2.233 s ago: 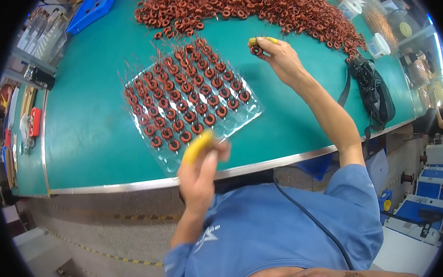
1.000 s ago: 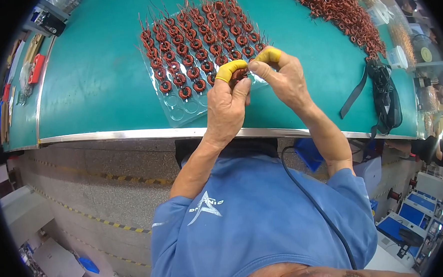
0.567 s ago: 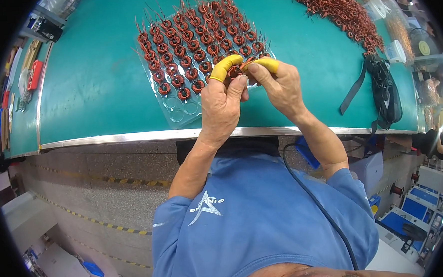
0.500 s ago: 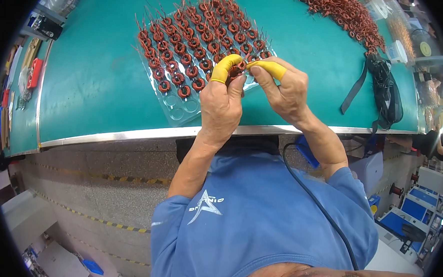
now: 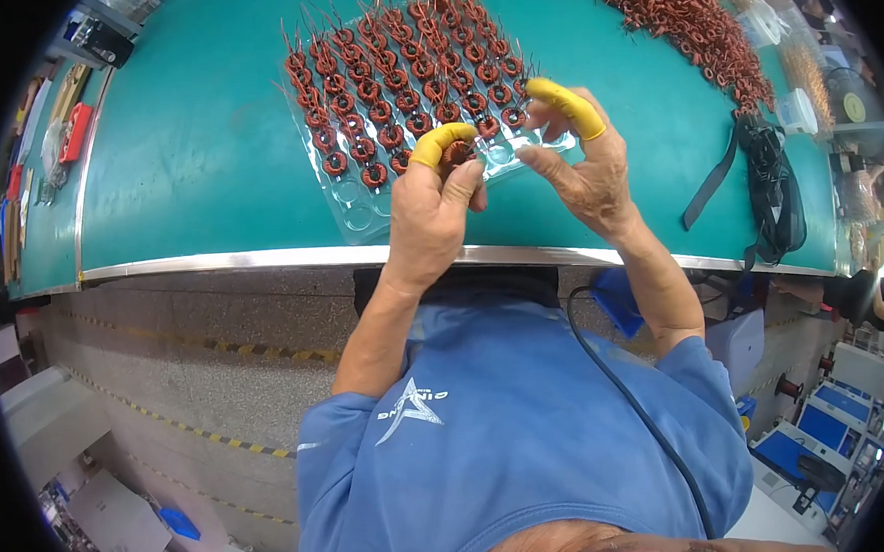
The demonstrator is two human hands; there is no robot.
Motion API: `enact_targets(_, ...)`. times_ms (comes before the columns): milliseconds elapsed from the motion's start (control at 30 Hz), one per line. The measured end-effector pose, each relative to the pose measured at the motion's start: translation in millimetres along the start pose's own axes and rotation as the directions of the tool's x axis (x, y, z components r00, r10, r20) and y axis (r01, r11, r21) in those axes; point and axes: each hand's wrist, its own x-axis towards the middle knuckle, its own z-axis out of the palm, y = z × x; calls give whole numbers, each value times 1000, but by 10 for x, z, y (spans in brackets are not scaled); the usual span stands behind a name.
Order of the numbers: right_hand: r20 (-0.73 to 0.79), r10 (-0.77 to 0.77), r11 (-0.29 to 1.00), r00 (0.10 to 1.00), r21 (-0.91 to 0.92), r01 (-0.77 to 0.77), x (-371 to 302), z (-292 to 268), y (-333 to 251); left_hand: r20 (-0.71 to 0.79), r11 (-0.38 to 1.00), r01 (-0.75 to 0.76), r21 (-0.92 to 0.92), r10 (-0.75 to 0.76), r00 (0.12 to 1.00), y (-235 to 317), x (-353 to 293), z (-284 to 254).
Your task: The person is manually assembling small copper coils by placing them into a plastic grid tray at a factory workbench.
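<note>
Between the thumb and yellow-covered forefinger of my left hand (image 5: 432, 199) is a small ring coil (image 5: 459, 154) wound with copper-red wire. My right hand (image 5: 586, 158) is held apart from it on the right, thumb and yellow-covered forefinger spread with nothing visible between them. Both hands are over the near edge of a clear plastic tray (image 5: 357, 218) with round pockets. Rows of similar coils (image 5: 392, 136) fill most of the tray, their wire ends sticking up. Several pockets along the near edge hold no coil. My left hand hides part of the tray's front.
The tray lies on a green-topped table (image 5: 196, 169) with a metal front edge. A long heap of loose red coils (image 5: 689, 38) is at the far right. Nearer on that side lie a black strap bundle (image 5: 769, 179) and a clear box (image 5: 795, 108). A red tool (image 5: 77, 132) is at far left.
My right hand has moved away from the coil, up and to the right, and its fingers have spread. My left hand keeps hold of the coil. The tray appears shifted slightly.
</note>
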Motion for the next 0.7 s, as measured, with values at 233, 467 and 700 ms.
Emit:
enact_targets(233,218,-106,985,970,-112,133,123,-109,-160,270,962,157,-222,-93,958,143,2,-35)
enact_targets(467,356,374,840,856,261,-476,236,-75,-273,217,971,-18,-237,71,974,158,74,-60)
enact_targets(700,256,499,706,828,433,-560,53,56,-402,58,987,-83,-135,92,994,268,127,-100)
